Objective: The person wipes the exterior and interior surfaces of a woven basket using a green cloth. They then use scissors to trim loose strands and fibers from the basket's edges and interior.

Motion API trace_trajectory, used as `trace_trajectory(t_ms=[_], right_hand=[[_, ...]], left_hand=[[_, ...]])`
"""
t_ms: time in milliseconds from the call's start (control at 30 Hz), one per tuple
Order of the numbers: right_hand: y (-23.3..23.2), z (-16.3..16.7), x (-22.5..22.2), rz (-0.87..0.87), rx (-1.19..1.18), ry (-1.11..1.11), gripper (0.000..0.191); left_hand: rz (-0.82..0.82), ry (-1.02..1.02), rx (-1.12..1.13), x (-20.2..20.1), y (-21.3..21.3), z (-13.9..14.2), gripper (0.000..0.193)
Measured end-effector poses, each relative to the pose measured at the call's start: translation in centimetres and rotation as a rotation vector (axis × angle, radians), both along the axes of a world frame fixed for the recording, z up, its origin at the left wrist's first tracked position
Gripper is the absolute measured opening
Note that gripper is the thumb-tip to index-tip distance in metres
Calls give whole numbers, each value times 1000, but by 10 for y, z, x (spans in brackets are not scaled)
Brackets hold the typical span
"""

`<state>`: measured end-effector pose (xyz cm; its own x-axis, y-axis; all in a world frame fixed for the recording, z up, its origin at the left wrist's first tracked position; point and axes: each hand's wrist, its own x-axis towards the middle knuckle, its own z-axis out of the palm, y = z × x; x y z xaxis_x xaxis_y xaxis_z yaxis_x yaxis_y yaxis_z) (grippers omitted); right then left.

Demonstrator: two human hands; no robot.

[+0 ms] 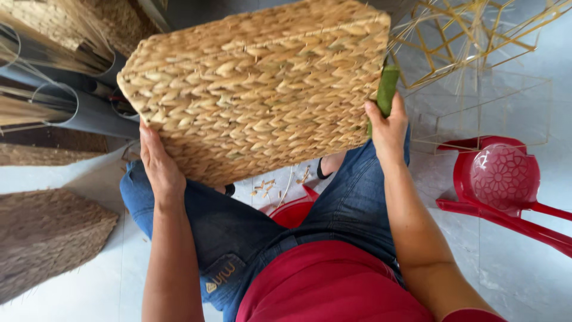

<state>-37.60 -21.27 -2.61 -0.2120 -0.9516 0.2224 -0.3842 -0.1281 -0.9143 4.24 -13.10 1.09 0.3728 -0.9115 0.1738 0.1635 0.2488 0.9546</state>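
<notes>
A large rectangular basket [256,89] woven from pale dry straw rests tilted above my knees, its bottom facing me. My left hand [159,167] lies flat against its lower left side. My right hand [387,128] presses on the basket's right edge and holds a green tool [387,89] there, fingers wrapped around it. I sit in blue jeans and a red top.
Grey tubes [89,113] stuffed with straw stalks lie at the left. Another woven piece [47,238] sits on the floor at lower left. Wire frames [471,42] stand at upper right, a red plastic stool [500,179] at right. Straw scraps [268,188] litter the white floor.
</notes>
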Motion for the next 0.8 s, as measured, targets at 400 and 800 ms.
trace_trajectory(t_ms=[400,800], right_hand=[[19,1,-5,-20,-24,-112,30],[63,12,147,387,-510,419,51]], left_hand=[[32,2,42,7,-5,-17,61],[105,-10,-1,4,-17,-26,60]])
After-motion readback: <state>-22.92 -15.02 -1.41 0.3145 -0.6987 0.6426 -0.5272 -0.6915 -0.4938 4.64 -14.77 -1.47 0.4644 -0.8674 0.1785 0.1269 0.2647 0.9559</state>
